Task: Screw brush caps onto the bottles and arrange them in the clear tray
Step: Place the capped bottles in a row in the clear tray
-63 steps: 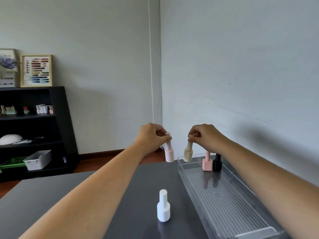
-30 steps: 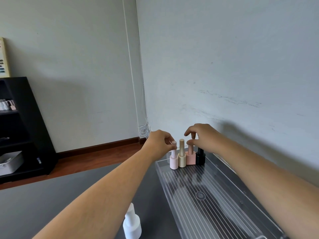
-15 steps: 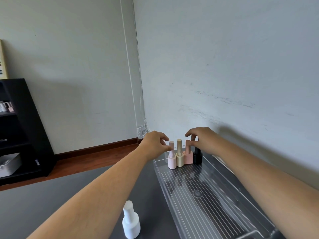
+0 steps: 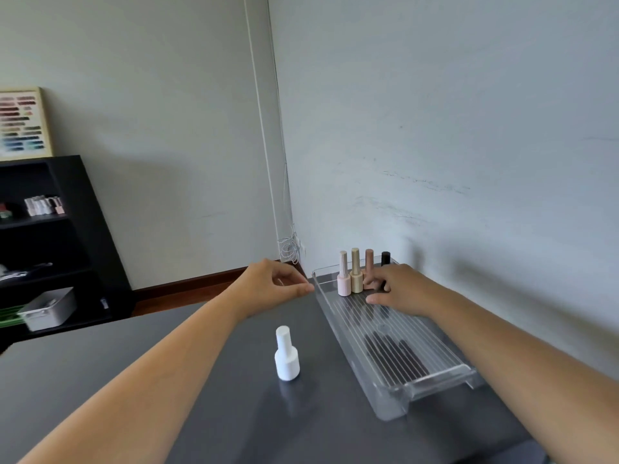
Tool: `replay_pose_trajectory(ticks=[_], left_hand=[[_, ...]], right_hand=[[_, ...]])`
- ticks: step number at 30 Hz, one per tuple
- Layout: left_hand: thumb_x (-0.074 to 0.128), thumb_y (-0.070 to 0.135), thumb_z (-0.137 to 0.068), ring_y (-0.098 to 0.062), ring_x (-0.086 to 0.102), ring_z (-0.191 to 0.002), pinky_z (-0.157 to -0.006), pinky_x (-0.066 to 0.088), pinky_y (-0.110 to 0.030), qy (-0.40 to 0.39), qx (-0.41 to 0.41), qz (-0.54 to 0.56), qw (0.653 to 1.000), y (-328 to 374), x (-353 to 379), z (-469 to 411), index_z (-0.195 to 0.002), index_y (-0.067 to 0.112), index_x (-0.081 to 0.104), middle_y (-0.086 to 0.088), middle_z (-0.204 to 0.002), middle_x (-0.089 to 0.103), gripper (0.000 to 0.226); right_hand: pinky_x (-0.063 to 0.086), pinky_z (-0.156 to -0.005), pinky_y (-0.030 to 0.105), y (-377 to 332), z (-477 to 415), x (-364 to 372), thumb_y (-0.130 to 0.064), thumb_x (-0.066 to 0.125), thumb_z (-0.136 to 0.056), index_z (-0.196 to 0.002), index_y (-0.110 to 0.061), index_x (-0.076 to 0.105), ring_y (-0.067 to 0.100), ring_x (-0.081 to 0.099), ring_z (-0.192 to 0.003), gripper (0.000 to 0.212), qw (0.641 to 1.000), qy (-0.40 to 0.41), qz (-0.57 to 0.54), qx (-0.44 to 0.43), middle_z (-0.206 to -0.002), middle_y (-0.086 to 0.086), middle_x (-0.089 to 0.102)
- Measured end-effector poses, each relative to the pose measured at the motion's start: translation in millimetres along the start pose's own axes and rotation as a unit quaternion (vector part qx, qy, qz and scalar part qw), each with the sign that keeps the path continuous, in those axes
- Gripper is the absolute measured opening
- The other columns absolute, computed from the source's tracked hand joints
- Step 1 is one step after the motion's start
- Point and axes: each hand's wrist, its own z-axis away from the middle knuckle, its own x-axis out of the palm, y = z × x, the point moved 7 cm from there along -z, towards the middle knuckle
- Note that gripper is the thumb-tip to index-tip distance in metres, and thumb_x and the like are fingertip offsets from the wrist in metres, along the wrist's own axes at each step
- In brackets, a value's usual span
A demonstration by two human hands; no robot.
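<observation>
Several capped bottles stand in a row at the far end of the clear tray: a pale pink one, a beige one, a dusty pink one and a black one. A white capped bottle stands alone on the dark table, left of the tray. My left hand hovers left of the tray's far corner, fingers loosely curled, holding nothing. Over the tray, just in front of the row, my right hand is relaxed and holds nothing; it hides the lower part of the dusty pink and black bottles.
The dark table runs along a white wall on the right. A black shelf unit with small bottles and a grey bin stands at the far left. A framed colour chart sits on top of it.
Both hands have let go of the pale pink and beige bottles, now standing in the tray, and drawn back toward me. The view has shifted so the white bottle shows fully.
</observation>
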Motion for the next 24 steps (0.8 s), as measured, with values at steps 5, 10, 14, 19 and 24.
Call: replay_pose_trajectory(ticks=[5, 10, 14, 19, 24], left_hand=[[0.076, 0.054, -0.065, 0.001, 0.058, -0.071, -0.072, 0.048, -0.017, -0.071, -0.006, -0.038, 0.997, -2, 14, 46, -0.088, 0.042, 0.071, 0.019, -0.083, 0.07, 0.027], [0.073, 0.029, -0.075, 0.007, 0.054, -0.063, -0.062, 0.042, -0.012, -0.059, -0.015, -0.063, 0.996, -11, 20, 58, -0.085, 0.034, 0.071, 0.016, -0.078, 0.065, 0.012], [0.072, 0.017, -0.075, 0.003, 0.053, -0.061, -0.064, 0.048, -0.02, -0.045, -0.026, -0.034, 0.998, -16, 20, 58, -0.082, 0.029, 0.071, 0.009, -0.081, 0.068, 0.014], [0.073, 0.015, -0.075, 0.002, 0.051, -0.058, -0.061, 0.043, -0.016, -0.003, 0.012, -0.003, 1.0, 10, 2, 33, -0.083, 0.023, 0.072, 0.01, -0.075, 0.067, 0.012], [0.072, 0.014, -0.078, -0.002, 0.053, -0.062, -0.061, 0.045, -0.011, 0.051, 0.057, -0.005, 0.997, 49, -14, -12, -0.085, 0.023, 0.071, 0.008, -0.073, 0.065, 0.012]], right_hand=[[0.037, -0.105, 0.038, 0, 25, 29, -0.048, 0.058, -0.086, -0.14, -0.028, 0.039, 0.024, 0.046, -0.13, 0.061, 0.99, -0.116, 0.063, 0.049, -0.149, 0.001, 0.039], [0.036, -0.106, 0.038, 5, 40, 46, -0.053, 0.056, -0.086, -0.146, -0.027, 0.03, 0.024, 0.041, -0.134, 0.07, 0.979, -0.166, 0.092, 0.071, -0.153, 0.003, 0.035], [0.032, -0.11, 0.039, 7, 44, 47, -0.054, 0.055, -0.086, -0.145, -0.029, 0.031, 0.021, 0.036, -0.137, 0.069, 0.984, -0.15, 0.071, 0.066, -0.154, -0.002, 0.032], [0.035, -0.105, 0.037, 10, 40, 45, -0.059, 0.057, -0.082, -0.144, -0.033, 0.032, 0.02, 0.04, -0.134, 0.072, 0.983, -0.156, 0.07, 0.071, -0.152, -0.004, 0.035], [0.035, -0.106, 0.037, 18, 32, 42, -0.064, 0.064, -0.072, -0.141, -0.038, 0.035, 0.019, 0.039, -0.135, 0.08, 0.985, -0.143, 0.037, 0.094, -0.152, -0.005, 0.035]])
